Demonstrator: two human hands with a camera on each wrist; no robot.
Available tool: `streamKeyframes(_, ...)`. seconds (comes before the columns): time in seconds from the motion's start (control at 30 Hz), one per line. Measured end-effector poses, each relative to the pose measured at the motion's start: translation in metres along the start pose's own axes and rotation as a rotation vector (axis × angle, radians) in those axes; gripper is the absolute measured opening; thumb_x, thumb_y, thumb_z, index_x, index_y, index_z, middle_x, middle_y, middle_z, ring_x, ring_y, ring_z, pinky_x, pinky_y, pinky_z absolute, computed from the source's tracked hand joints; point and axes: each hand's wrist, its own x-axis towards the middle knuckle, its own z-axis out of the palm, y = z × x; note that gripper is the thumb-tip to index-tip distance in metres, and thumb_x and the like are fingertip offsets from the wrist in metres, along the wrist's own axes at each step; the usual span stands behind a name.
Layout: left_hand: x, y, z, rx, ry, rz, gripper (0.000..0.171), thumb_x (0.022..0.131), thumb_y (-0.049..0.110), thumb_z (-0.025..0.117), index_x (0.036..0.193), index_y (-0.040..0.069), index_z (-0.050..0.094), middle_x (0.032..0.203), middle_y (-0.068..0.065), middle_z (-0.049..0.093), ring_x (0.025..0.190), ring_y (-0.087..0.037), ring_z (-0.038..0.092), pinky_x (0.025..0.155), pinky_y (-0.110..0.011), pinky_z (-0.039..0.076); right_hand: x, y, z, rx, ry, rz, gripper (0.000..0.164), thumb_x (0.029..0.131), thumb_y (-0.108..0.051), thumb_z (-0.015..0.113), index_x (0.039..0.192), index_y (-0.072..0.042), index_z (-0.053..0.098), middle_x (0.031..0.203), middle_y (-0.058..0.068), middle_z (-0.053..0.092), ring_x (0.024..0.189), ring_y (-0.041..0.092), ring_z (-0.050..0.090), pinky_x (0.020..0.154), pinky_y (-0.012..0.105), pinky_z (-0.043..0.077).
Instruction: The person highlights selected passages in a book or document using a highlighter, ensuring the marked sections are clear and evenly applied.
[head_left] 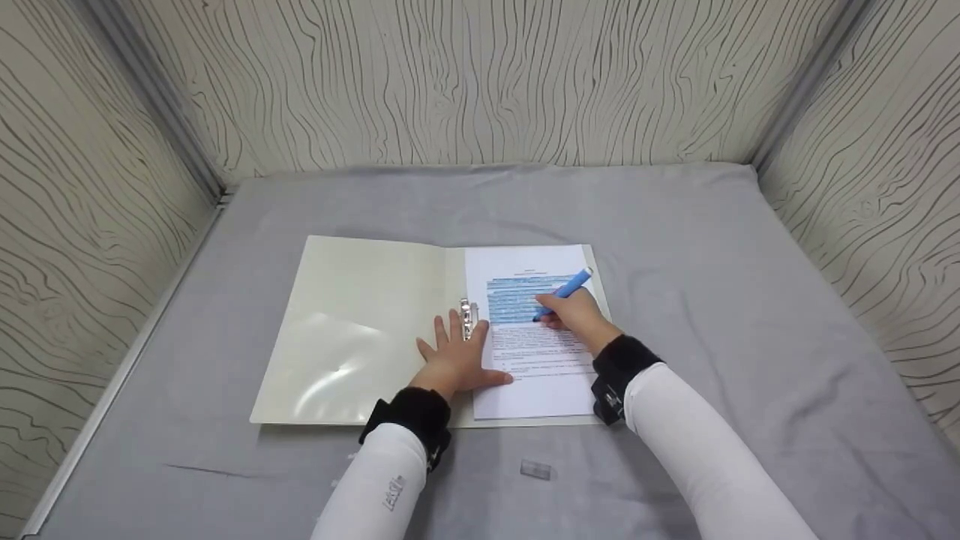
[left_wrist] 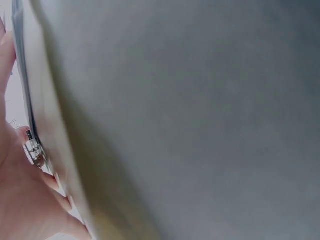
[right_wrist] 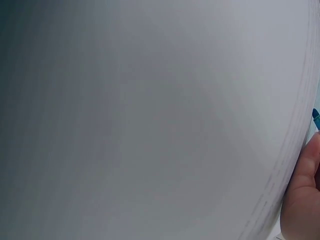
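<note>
A cream folder [head_left: 352, 322] lies spread on the table, with a printed sheet [head_left: 525, 397] on its right side. The upper text lines of the sheet are covered in blue highlighting. My right hand [head_left: 574, 311] grips a blue highlighter [head_left: 574, 283], its dark tip at the lower edge of the blue block; the tip [right_wrist: 316, 114] also peeks in at the right wrist view's edge. My left hand [head_left: 457, 364] rests with spread fingers across the folder's spine, thumb on the sheet's left margin. Beside its fingertips is the metal ring clip [head_left: 466, 316], also seen in the left wrist view.
A small clear plastic piece [head_left: 536, 470] lies on the grey cloth [head_left: 712, 285] in front of the folder. Wood-patterned panels [head_left: 480, 82] enclose the table at the back and both sides. Both forearms have white sleeves and black wrist straps.
</note>
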Motion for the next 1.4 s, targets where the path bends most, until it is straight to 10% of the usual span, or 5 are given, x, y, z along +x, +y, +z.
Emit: streamKeyframes(1.4,0.004,-0.003,0.004,-0.016,0.019,0.000,0.101,0.067,0.071,0.064,0.149,0.027,0.024,0.154,-0.020,-0.001,0.138,-0.044,-0.006,0.099,-0.070,0.006,0.002,0.003,-0.011,-0.039,0.011,0.004,0.036,0.087,-0.023,0.065,0.107,0.004,0.052,0.074,0.007,0.061,0.059,0.008,0.061,0.057,0.019,0.051)
